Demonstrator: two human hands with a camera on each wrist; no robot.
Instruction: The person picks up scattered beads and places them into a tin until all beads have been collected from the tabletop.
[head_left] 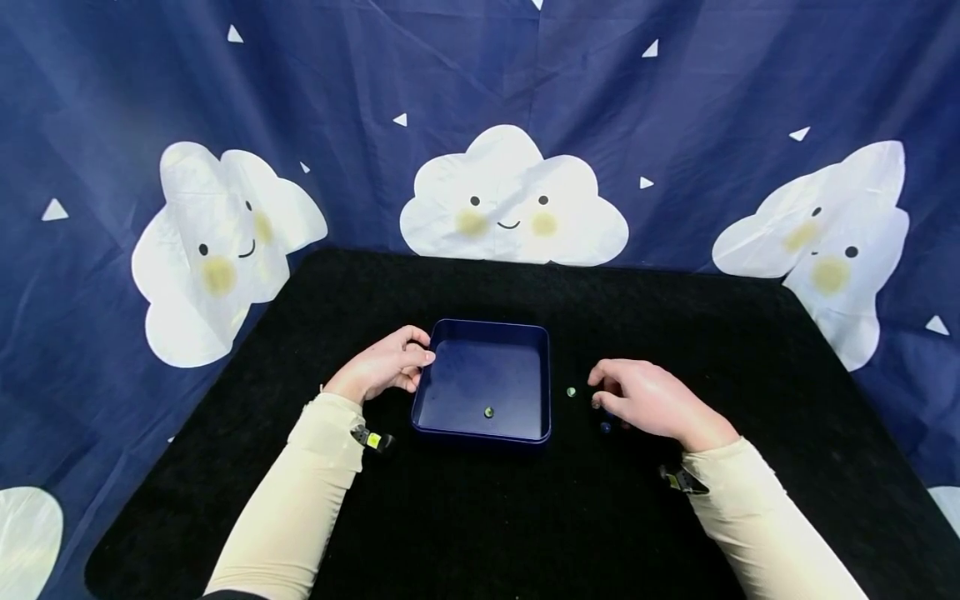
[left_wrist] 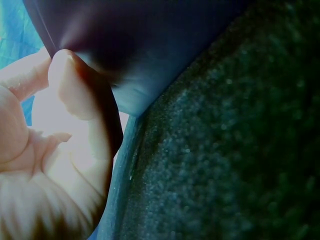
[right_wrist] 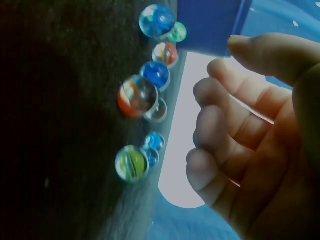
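At the left wall of the blue tray [head_left: 480,367], the left hand [head_left: 382,362] pinches the rim between thumb and finger. To the tray's right, the right hand [head_left: 648,396] is partly open, thumb apart from loosely bent fingers; nothing seen in its grasp. Step in hand, as judged: a reach for the loose marbles [right_wrist: 131,164] right of the tray, the left hand steadying it. Next move would call for right thumb and fingertips to close on one marble without setting it rolling. Pose: both forearms enter from the tray's near side, one left, one right; right fingertips point toward the tray, hand low, contact with the black cloth [head_left: 480,517] not determinable. One green marble [head_left: 489,412] lies inside the tray, toward its front wall; a green-and-white marble [head_left: 572,392] rests outside, between the tray's right wall and the right hand. Blue, orange and yellow-green ones lie farther right of the tray, beside that hand; some overlap, count uncertain. Beyond the tray's far wall hangs a blue backdrop [head_left: 360,83] with white clouds [head_left: 513,175].
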